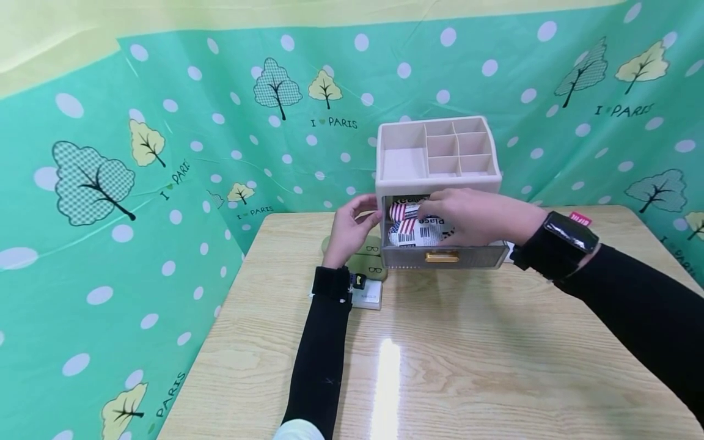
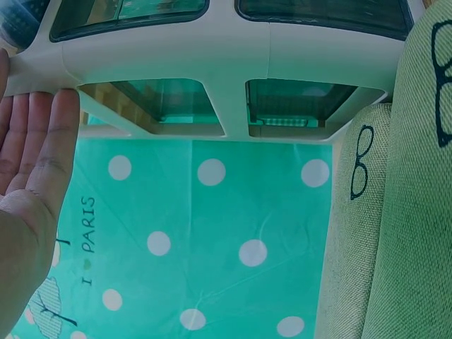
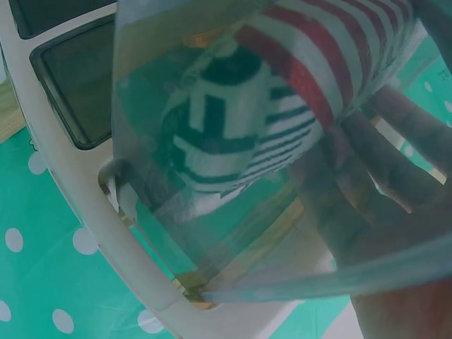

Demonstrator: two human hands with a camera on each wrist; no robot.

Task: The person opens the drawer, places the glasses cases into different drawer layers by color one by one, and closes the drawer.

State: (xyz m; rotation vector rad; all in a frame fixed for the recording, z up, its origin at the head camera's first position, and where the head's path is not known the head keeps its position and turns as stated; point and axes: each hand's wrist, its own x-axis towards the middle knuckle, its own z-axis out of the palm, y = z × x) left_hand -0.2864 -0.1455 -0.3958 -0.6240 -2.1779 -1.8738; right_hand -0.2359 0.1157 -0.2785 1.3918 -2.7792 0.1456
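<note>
A cream desktop organizer (image 1: pixel 440 183) stands towards the back of the table with its clear-walled drawer (image 1: pixel 467 256) pulled out. Inside the drawer lie soft-looking rounded pouches (image 1: pixel 420 235) printed with newsprint and red-and-white stripes. My right hand (image 1: pixel 467 214) reaches down into the drawer and grips one striped pouch (image 3: pixel 311 78), fingers along its side; the clear drawer wall stands in front of it in the right wrist view. My left hand (image 1: pixel 352 226) rests its straight fingers against the organizer's left side, as the left wrist view also shows.
Green fabric glasses cases (image 1: pixel 367 267) lie left of the organizer, close by my left wrist. A small white box (image 1: pixel 368 295) sits in front of them. Behind my right wrist a pink tag (image 1: pixel 580 219) shows. A green printed cloth (image 1: pixel 264 159) hangs behind the table.
</note>
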